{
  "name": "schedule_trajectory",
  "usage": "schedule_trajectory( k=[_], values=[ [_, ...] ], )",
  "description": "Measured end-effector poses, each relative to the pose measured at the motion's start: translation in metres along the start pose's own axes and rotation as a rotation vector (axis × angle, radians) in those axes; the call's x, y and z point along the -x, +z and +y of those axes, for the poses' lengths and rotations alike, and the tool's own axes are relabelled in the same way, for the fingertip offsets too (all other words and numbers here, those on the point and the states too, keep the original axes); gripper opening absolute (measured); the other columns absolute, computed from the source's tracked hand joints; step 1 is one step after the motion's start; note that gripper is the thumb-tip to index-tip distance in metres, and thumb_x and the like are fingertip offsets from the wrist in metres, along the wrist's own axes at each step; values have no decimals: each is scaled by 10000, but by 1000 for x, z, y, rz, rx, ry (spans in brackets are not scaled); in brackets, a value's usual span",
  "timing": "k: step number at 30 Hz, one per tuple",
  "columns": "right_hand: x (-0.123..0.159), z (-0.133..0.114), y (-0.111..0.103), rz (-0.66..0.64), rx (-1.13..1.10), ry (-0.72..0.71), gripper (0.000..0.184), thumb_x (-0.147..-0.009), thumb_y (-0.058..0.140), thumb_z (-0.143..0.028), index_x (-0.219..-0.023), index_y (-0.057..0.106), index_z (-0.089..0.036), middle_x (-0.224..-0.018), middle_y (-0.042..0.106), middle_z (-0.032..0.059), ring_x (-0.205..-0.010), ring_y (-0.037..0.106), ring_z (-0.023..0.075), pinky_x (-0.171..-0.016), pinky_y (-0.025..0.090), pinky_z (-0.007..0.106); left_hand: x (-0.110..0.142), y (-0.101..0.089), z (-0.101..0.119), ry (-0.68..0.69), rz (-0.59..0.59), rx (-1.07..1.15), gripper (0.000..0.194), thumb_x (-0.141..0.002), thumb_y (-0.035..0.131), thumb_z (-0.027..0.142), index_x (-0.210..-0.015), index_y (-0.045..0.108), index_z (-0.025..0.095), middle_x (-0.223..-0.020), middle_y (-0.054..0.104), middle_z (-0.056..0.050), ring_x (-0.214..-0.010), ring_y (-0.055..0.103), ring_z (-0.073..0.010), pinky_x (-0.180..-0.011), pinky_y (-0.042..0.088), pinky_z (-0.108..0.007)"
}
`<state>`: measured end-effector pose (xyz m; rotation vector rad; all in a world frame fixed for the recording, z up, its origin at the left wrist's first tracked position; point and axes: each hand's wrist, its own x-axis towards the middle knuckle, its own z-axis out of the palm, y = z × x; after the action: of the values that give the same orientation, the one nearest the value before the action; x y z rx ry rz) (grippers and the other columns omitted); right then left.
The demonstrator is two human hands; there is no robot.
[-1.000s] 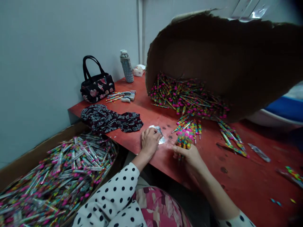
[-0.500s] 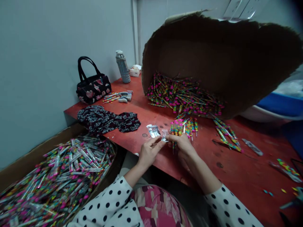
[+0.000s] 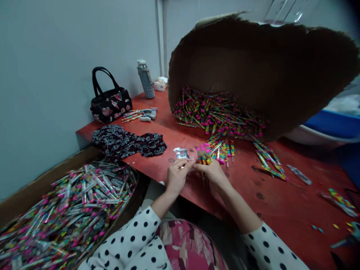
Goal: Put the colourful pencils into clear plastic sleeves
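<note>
My right hand is closed around an upright bundle of candy-filled tubes, multicoloured with pink tops. Close against it, the fingers of my left hand are pinched on a small clear plastic wrapper, mostly hidden now by the fingers. The fingertips of both hands meet just left of the bundle. Just beyond my left hand lies a little stack of shiny clear wrappers on the red table. More loose candy tubes lie right behind the bundle.
A large cardboard box lies on its side, a heap of candy tubes in its mouth. Below left, another carton holds many wrapped tubes. A patterned cloth, handbag, flask and blue tub stand around.
Both hands and the bundle have shifted slightly left. The left fingers have closed in beside the bundle, and the clear wrapper seen between the hands is now largely covered.
</note>
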<state>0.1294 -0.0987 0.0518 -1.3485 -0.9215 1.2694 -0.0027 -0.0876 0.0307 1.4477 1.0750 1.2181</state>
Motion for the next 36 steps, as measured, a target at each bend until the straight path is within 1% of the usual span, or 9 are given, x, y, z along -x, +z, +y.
schedule_trajectory(
  k=[4, 7, 11, 18, 24, 26, 30, 32, 36],
  values=[
    [0, -4, -9, 80, 90, -64, 299, -542, 721, -259, -802, 614, -157, -685, 622, 5, -572, 538, 138, -552, 407, 265, -4, -1, -1, 41, -15, -3, 226, -764, 570, 338, -663, 681, 169, -798, 649, -50, -789, 576, -166, -737, 415, -263],
    [1, -6, -11, 29, 155, -72, 231, -555, 706, -243, -737, 586, -167, -617, 583, -24, -534, 507, 126, -518, 376, 255, -4, 1, -2, -26, -53, 34, 270, -769, 557, 367, -626, 651, 158, -683, 602, -23, -698, 543, -144, -661, 400, -242],
    [0, -3, -9, 67, 197, -82, 205, -552, 697, -200, -697, 554, -176, -565, 530, -58, -499, 465, 101, -498, 350, 236, -3, 5, -4, -122, -56, 91, 298, -774, 543, 396, -621, 620, 151, -577, 496, 23, -582, 450, -104, -561, 343, -214],
    [0, -8, -11, 24, 37, -43, 268, -561, 739, -250, -762, 585, -160, -634, 595, -7, -531, 510, 119, -512, 400, 249, -4, 2, -3, -160, -76, 106, 401, -762, 532, 459, -522, 584, 143, -543, 507, 16, -536, 442, -101, -538, 336, -220],
    [-2, -9, -13, -17, 0, -46, 251, -540, 750, -236, -707, 573, -178, -552, 558, -43, -466, 470, 100, -480, 376, 244, 1, 6, 1, -123, -198, 33, 419, -779, 507, 462, -511, 586, 150, -511, 485, 19, -526, 452, -106, -527, 345, -221],
    [-4, -7, -16, 24, 5, -56, 236, -540, 749, -248, -676, 568, -182, -518, 531, -48, -450, 452, 99, -464, 365, 244, 2, 2, 1, -121, -151, 10, 384, -785, 499, 464, -607, 644, 155, -595, 565, -8, -606, 515, -134, -565, 386, -228],
    [-8, -6, -21, 47, 0, -79, 228, -550, 747, -259, -664, 565, -182, -531, 516, -45, -464, 448, 100, -464, 357, 242, 2, -13, 1, -108, 40, -10, 384, -763, 541, 449, -1039, 640, 202, -1028, 632, -71, -849, 579, -185, -698, 445, -263],
    [-9, -7, -21, 33, -5, -69, 231, -545, 747, -242, -668, 561, -181, -552, 517, -47, -484, 457, 103, -472, 356, 242, 3, -16, 4, -122, -66, 8, 366, -771, 536, 438, -1022, 653, 199, -999, 649, -62, -856, 584, -189, -736, 439, -273],
    [-12, -7, -16, 67, -34, -54, 257, -524, 756, -223, -674, 551, -184, -574, 526, -50, -506, 469, 109, -488, 366, 245, 9, -6, 6, -179, -365, 70, 337, -778, 534, 421, -642, 677, 149, -589, 585, 7, -603, 523, -126, -629, 415, -248]
  ],
)
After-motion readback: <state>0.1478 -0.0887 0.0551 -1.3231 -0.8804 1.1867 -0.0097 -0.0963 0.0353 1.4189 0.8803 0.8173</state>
